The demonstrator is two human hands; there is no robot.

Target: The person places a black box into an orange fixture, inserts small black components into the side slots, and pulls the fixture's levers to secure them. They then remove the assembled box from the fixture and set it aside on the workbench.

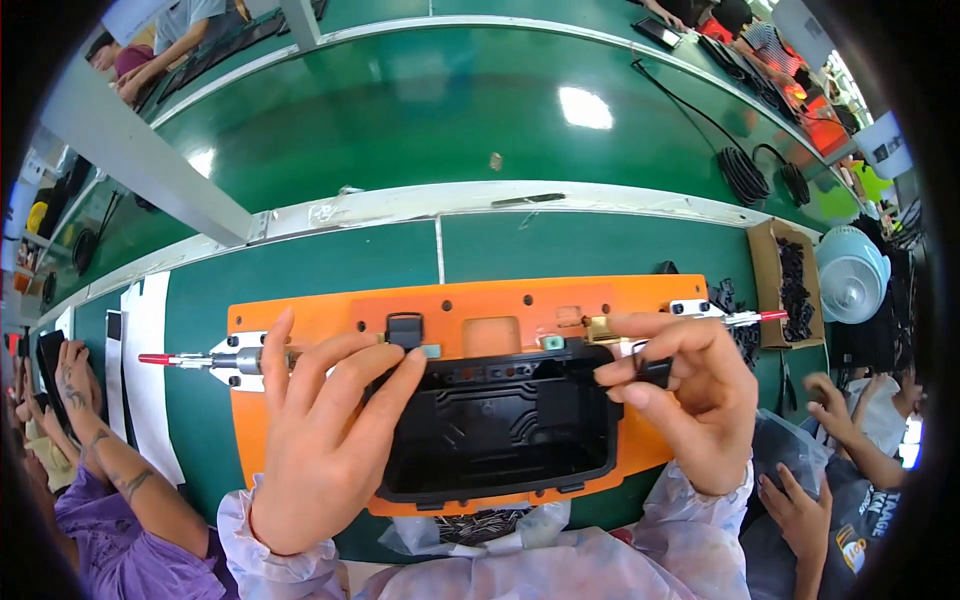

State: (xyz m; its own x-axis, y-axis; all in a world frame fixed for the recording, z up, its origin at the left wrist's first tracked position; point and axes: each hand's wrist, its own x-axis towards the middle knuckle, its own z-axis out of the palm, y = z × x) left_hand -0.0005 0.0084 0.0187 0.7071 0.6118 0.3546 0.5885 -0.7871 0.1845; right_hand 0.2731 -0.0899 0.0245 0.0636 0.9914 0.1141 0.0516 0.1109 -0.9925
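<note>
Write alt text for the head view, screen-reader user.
A person's right hand pinches a small black part by the upper right corner of an open black housing on an orange plate, while the left hand is at another black piece by the housing's upper left. A cardboard box of black parts stands to the right on the green bench.

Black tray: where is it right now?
In the head view, the black tray sits just below and right of centre, on the orange board, between the person's left hand and right hand.
</note>
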